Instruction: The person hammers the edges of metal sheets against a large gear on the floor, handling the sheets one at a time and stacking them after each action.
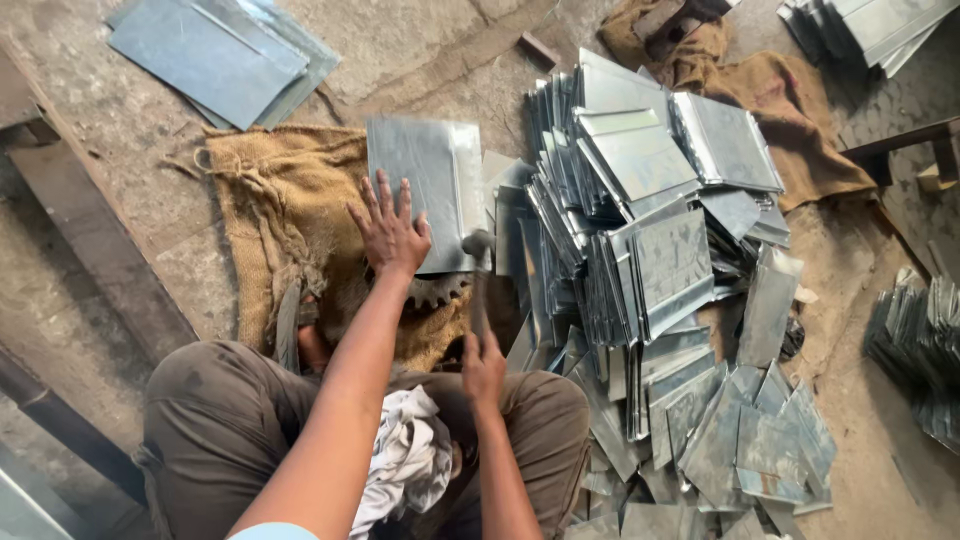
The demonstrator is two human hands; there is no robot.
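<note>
While left hand (392,235) pins sheet (425,190), right hand (483,365) grips hammer (478,280), pile (650,260) crowding right.

burlap sack (255,190) on floor | folded metal sheets pile (650,250) right | flat sheets (215,50) top-left | white cloth (410,460)

A dusty concrete floor (420,40) is seen. A brown sack (265,200) is spread on it near the middle. A big pile of metal sheets (650,260) is heaped beside the sack.
</note>
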